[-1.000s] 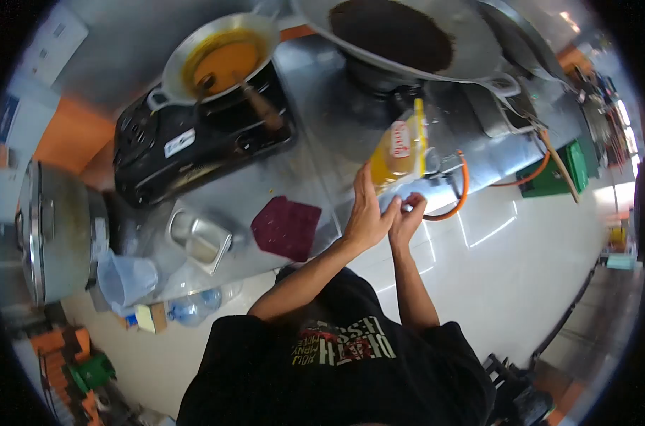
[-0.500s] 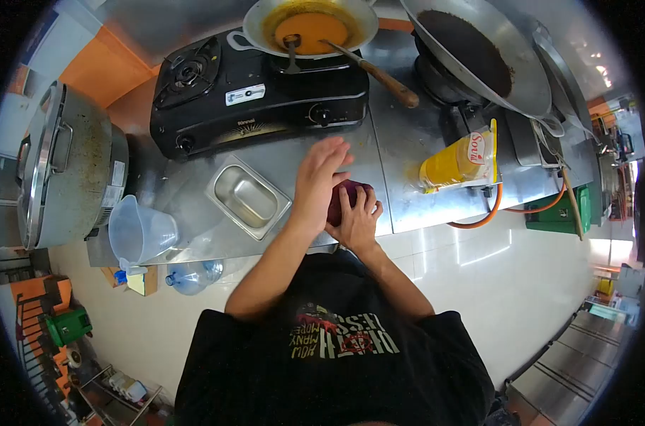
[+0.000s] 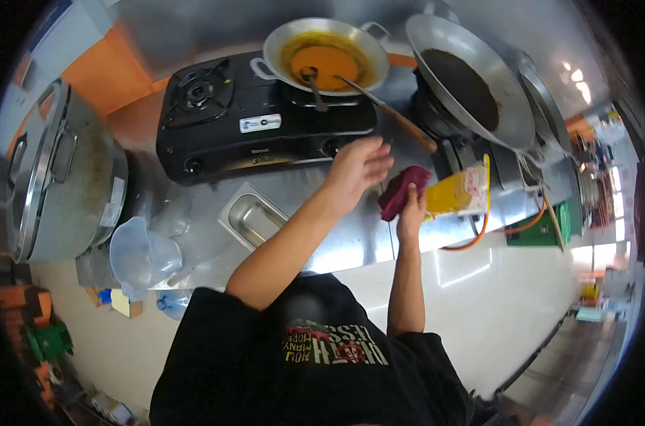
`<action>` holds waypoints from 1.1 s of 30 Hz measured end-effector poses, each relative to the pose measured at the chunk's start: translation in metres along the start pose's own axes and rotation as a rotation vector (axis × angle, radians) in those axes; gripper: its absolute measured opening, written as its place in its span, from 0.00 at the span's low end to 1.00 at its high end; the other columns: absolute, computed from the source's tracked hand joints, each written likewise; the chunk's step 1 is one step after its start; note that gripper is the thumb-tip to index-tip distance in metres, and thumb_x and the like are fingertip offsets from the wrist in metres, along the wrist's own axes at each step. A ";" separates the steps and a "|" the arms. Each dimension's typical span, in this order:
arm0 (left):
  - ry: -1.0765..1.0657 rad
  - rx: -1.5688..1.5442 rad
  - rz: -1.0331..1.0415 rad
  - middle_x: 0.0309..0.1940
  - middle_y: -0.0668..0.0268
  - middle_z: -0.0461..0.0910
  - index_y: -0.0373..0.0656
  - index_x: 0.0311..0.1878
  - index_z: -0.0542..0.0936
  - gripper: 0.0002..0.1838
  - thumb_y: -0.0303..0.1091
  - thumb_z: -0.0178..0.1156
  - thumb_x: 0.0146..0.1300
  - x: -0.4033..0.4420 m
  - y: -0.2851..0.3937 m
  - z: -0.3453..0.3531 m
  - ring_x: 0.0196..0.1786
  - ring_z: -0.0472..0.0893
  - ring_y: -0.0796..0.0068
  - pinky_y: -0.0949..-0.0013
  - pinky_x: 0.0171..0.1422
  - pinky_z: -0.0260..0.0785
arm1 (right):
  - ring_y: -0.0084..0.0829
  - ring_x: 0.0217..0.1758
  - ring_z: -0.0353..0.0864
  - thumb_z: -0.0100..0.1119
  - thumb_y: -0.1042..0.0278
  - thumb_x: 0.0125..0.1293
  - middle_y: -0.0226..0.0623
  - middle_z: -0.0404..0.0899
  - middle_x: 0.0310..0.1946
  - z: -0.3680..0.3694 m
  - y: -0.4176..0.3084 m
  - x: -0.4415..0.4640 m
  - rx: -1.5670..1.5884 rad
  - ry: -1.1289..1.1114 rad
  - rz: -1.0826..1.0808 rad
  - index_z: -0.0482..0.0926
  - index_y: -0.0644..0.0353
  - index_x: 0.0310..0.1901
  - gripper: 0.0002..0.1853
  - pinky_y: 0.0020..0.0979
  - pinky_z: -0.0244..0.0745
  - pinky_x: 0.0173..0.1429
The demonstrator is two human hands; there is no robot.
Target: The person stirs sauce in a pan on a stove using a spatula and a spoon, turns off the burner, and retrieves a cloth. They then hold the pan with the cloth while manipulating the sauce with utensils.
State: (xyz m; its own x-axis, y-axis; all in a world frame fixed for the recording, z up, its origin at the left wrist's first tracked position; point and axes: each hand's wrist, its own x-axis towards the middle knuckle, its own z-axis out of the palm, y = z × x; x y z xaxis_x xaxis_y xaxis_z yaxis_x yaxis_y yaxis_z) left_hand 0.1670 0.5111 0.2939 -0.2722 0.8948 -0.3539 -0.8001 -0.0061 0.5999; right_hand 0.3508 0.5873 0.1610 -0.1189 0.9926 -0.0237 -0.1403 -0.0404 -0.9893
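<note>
My right hand (image 3: 410, 213) grips a folded dark red cloth (image 3: 402, 193) above the front part of the steel counter. To its left, my left hand (image 3: 358, 172) is raised with its fingers stretched out and nothing in it. It hovers close to the front right corner of the black gas stove (image 3: 223, 153). Just beyond the cloth stands a yellow pouch (image 3: 459, 190). A steel rectangular pan (image 3: 255, 216) lies on the counter, partly covered by my left forearm.
A two-handled wok (image 3: 379, 60) of orange sauce sits on the stove, holding a ladle (image 3: 314, 85) and a wooden-handled utensil (image 3: 408, 128). At right is a larger wok (image 3: 507, 85) with dark contents. A plastic jug (image 3: 145, 255) and a big lidded pot (image 3: 81, 184) stand left.
The red cloth has moved right and forward in my right hand, towards the yellow pouch. My left hand has come away from it. The view has shifted somewhat.
</note>
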 end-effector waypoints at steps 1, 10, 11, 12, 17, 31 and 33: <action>0.054 0.035 -0.004 0.55 0.59 0.78 0.41 0.63 0.69 0.29 0.52 0.59 0.68 -0.010 0.007 -0.014 0.53 0.80 0.61 0.55 0.58 0.72 | 0.30 0.51 0.77 0.54 0.53 0.77 0.41 0.80 0.52 0.001 -0.005 0.009 -0.046 -0.019 -0.002 0.73 0.67 0.59 0.23 0.30 0.73 0.56; 0.175 -0.140 0.142 0.38 0.62 0.79 0.35 0.51 0.76 0.22 0.48 0.58 0.72 0.034 0.080 -0.053 0.38 0.79 0.74 0.75 0.36 0.71 | 0.32 0.46 0.75 0.55 0.53 0.75 0.39 0.80 0.44 0.009 0.075 0.011 -0.465 -0.133 -0.102 0.74 0.68 0.50 0.21 0.35 0.70 0.55; 0.118 -0.086 0.144 0.34 0.65 0.78 0.35 0.48 0.77 0.18 0.45 0.57 0.73 0.041 0.084 -0.058 0.35 0.78 0.77 0.78 0.33 0.69 | 0.31 0.46 0.75 0.55 0.53 0.76 0.39 0.80 0.43 0.013 0.069 0.011 -0.455 -0.132 -0.095 0.74 0.68 0.50 0.21 0.35 0.70 0.55; 0.061 -0.033 0.136 0.31 0.67 0.77 0.36 0.46 0.78 0.16 0.42 0.56 0.75 0.045 0.083 -0.062 0.32 0.76 0.81 0.80 0.30 0.67 | 0.31 0.45 0.75 0.55 0.53 0.76 0.38 0.79 0.42 0.015 0.064 0.009 -0.449 -0.124 -0.081 0.74 0.67 0.49 0.20 0.34 0.70 0.54; 0.233 0.033 0.089 0.24 0.76 0.65 0.37 0.45 0.77 0.14 0.40 0.51 0.77 0.039 0.104 -0.047 0.24 0.65 0.86 0.81 0.22 0.54 | 0.33 0.41 0.76 0.53 0.57 0.76 0.44 0.80 0.39 0.002 0.073 0.016 -0.432 -0.167 -0.097 0.74 0.67 0.46 0.17 0.35 0.72 0.51; 0.696 2.293 0.643 0.36 0.49 0.85 0.36 0.41 0.77 0.07 0.29 0.55 0.65 0.017 0.122 -0.069 0.35 0.87 0.46 0.50 0.39 0.81 | 0.30 0.37 0.78 0.56 0.55 0.75 0.40 0.81 0.34 0.009 0.068 0.011 -0.435 -0.122 -0.132 0.74 0.64 0.44 0.17 0.32 0.74 0.45; 0.712 2.366 0.705 0.34 0.52 0.84 0.37 0.39 0.76 0.05 0.28 0.57 0.62 0.017 0.123 -0.070 0.35 0.87 0.49 0.52 0.38 0.81 | 0.29 0.37 0.78 0.56 0.55 0.75 0.40 0.81 0.34 0.008 0.063 0.009 -0.425 -0.128 -0.139 0.74 0.64 0.44 0.17 0.32 0.74 0.45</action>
State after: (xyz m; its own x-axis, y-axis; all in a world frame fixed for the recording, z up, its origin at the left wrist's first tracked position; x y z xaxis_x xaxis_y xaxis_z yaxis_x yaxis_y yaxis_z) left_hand 0.0269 0.4943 0.3116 -0.5222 0.7811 0.3423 0.8136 0.5766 -0.0746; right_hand 0.3333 0.5930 0.0996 -0.2512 0.9623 0.1045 0.2485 0.1685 -0.9539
